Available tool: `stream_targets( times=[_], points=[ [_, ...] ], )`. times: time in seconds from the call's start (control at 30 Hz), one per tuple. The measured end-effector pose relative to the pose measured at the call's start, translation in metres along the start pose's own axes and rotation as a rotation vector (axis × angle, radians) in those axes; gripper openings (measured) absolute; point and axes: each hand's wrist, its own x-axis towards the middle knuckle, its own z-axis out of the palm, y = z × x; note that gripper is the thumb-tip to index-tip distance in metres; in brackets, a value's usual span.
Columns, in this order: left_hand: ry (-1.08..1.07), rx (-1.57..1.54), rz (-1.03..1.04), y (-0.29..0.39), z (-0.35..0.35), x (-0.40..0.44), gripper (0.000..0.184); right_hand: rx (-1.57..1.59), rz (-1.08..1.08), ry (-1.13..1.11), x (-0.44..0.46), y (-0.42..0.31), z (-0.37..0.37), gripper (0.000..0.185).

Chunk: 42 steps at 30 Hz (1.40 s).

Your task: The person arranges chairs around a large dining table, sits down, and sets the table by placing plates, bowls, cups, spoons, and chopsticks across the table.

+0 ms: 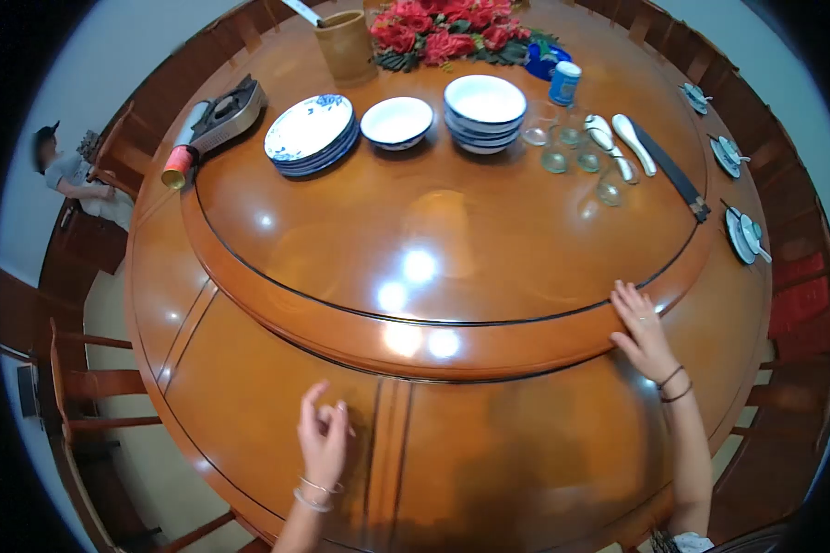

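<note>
My right hand (644, 334) lies with its fingers stretched out on the right front rim of the wooden turntable (360, 339). Over the front part of the table hovers my left hand (325, 437), its fingers loosely bent and apart, holding nothing. On the turntable stand a stack of blue-patterned plates (309, 129), a shallow bowl stack (397, 122) and a taller stack of bowls (485, 106). Right of these are several clear glasses (588, 158), white spoons (632, 143) and a bundle of dark chopsticks (669, 166).
A portable gas stove (226, 115) with a red canister (177, 166) sits at the turntable's left edge. Behind are a wooden container (346, 51), red flowers (447, 28) and a blue can (565, 83). Place settings (740, 235) line the right side. A person (83, 180) sits at left.
</note>
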Motion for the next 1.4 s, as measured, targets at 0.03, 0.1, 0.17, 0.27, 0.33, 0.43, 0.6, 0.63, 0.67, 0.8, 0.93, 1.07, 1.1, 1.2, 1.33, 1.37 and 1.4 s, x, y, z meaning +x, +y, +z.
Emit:
stream_targets(
  times=[0.03,0.1,0.17,0.27,0.33,0.43,0.6,0.63,0.67,0.8,0.93,1.07,1.1,1.2,1.33,1.37,1.4],
  points=[
    [-0.006,-0.039,-0.035,0.004,0.026,-0.025,0.032,-0.02,-0.043,0.007,-0.005,0.016,0.003,0.055],
    [-0.03,-0.087,-0.075,0.014,0.079,-0.076,0.03,0.033,-0.079,0.069,-0.008,0.022,0.01,0.059],
    [-0.053,-0.135,-0.097,0.02,0.14,-0.126,0.029,0.007,-0.125,0.17,-0.008,0.031,0.025,0.061],
    [-0.042,-0.16,-0.107,0.031,0.23,-0.198,0.03,0.047,-0.206,0.131,-0.011,0.038,0.018,0.068],
    [-0.088,-0.116,-0.095,0.048,0.28,-0.235,0.032,0.134,-0.296,0.046,-0.011,0.053,0.015,0.069],
    [-0.293,0.108,0.083,0.101,0.314,-0.258,0.029,0.291,-0.281,-0.144,-0.003,0.062,0.009,0.071],
    [-0.229,0.292,0.255,0.136,0.323,-0.266,0.024,0.292,-0.267,-0.199,-0.002,0.063,0.008,0.072],
    [-0.195,0.302,0.223,0.137,0.324,-0.266,0.024,0.276,-0.276,-0.209,-0.003,0.063,0.006,0.071],
    [-0.17,0.315,0.197,0.137,0.323,-0.264,0.023,0.261,-0.277,-0.213,-0.002,0.064,0.006,0.071],
    [-0.218,0.108,0.185,0.123,0.34,-0.248,0.022,0.28,-0.269,-0.215,0.0,0.067,0.011,0.074],
    [-0.36,0.059,0.223,0.106,0.364,-0.206,0.02,0.251,-0.289,-0.224,0.001,0.075,0.009,0.068],
    [-0.321,-0.088,0.19,0.153,0.373,-0.184,0.02,0.456,-0.359,-0.439,-0.003,0.083,-0.016,0.074],
    [-0.324,-0.102,0.195,0.156,0.377,-0.18,0.02,0.522,-0.396,-0.443,-0.006,0.091,-0.014,0.073],
    [-0.202,-0.182,0.167,0.157,0.409,-0.167,0.021,0.587,-0.423,-0.429,-0.024,0.129,-0.024,0.07],
    [-0.097,-0.249,0.075,0.147,0.481,-0.172,0.02,0.856,-0.34,-0.33,-0.061,0.208,-0.059,0.056],
    [-0.095,-0.264,0.051,0.147,0.507,-0.175,0.019,0.951,-0.315,-0.386,-0.066,0.231,-0.071,0.054],
    [-0.09,-0.278,0.025,0.147,0.536,-0.176,0.018,1.046,-0.287,-0.447,-0.072,0.256,-0.08,0.052]
  ],
)
